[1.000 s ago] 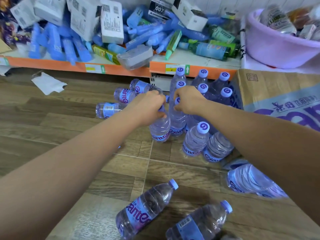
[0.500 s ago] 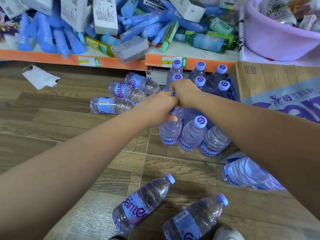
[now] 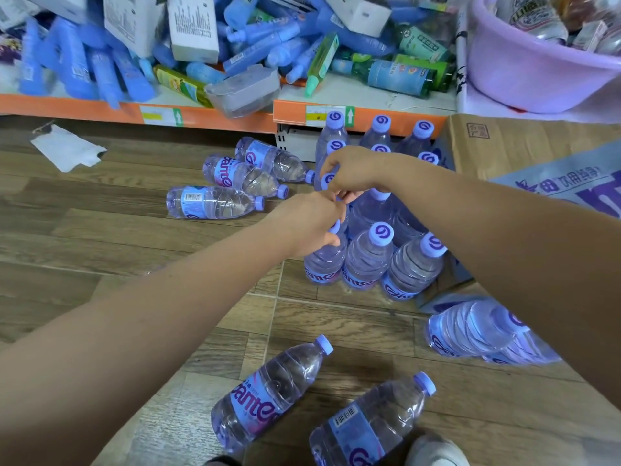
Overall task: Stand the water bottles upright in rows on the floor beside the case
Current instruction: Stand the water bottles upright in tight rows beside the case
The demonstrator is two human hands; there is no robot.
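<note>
Your left hand (image 3: pixel 311 227) closes on an upright bottle (image 3: pixel 325 260); your right hand (image 3: pixel 353 169) seemingly pinches a neighbouring cap (image 3: pixel 328 179).

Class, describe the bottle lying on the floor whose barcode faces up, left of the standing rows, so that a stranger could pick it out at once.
Start at the orange shelf edge and drop to the wood floor below it, where three bottles lie side by side, left of the upright rows. Take the nearest and leftmost one, the barcode bottle. Its two neighbours show purple lettering; it alone shows a white barcode patch.
</note>
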